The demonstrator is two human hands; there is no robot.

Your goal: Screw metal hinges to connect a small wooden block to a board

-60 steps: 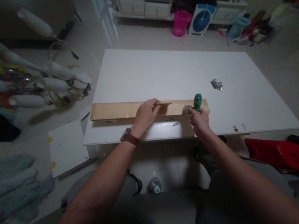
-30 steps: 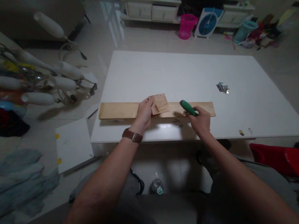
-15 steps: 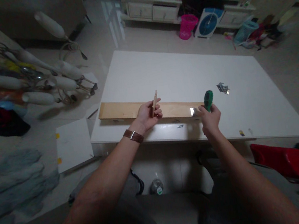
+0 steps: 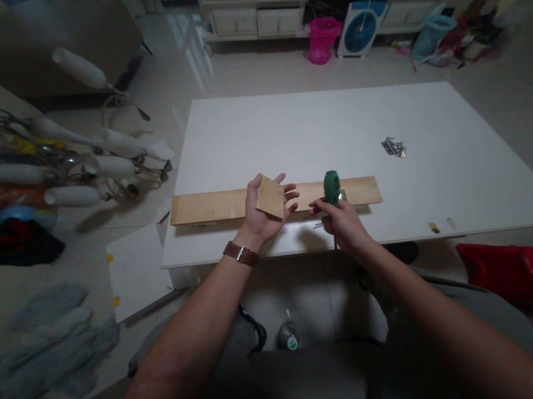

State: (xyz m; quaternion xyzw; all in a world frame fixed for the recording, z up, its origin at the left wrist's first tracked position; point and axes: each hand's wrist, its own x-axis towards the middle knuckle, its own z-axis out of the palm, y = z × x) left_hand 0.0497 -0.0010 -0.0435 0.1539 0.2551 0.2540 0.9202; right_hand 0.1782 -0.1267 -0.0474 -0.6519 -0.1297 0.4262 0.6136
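Note:
In my left hand (image 4: 263, 225), palm up with the fingers spread, lies a small flat wooden piece (image 4: 270, 199) with the thumb along its edge. My right hand (image 4: 346, 222) is closed around a screwdriver (image 4: 332, 186), its green handle pointing up and its shaft running down below the fingers. Behind both hands a long wooden plank (image 4: 212, 207) lies along the near part of the white tabletop (image 4: 286, 129). A shiny metal bracket (image 4: 343, 195) shows on the plank, partly covered by the right hand. Beside that hand lie screws (image 4: 318, 225).
Several metal brackets (image 4: 394, 147) lie in a pile at the table's right. A small yellow and dark item (image 4: 433, 227) sits near the front edge. Red stool (image 4: 526, 273) at right, clear bottle (image 4: 289, 336) on the floor below, white lamp arms (image 4: 112, 163) at left.
My right hand has moved left with the screwdriver, closer to my left hand. The wooden piece has turned from edge-on to showing its flat face. The plank's right end now shows.

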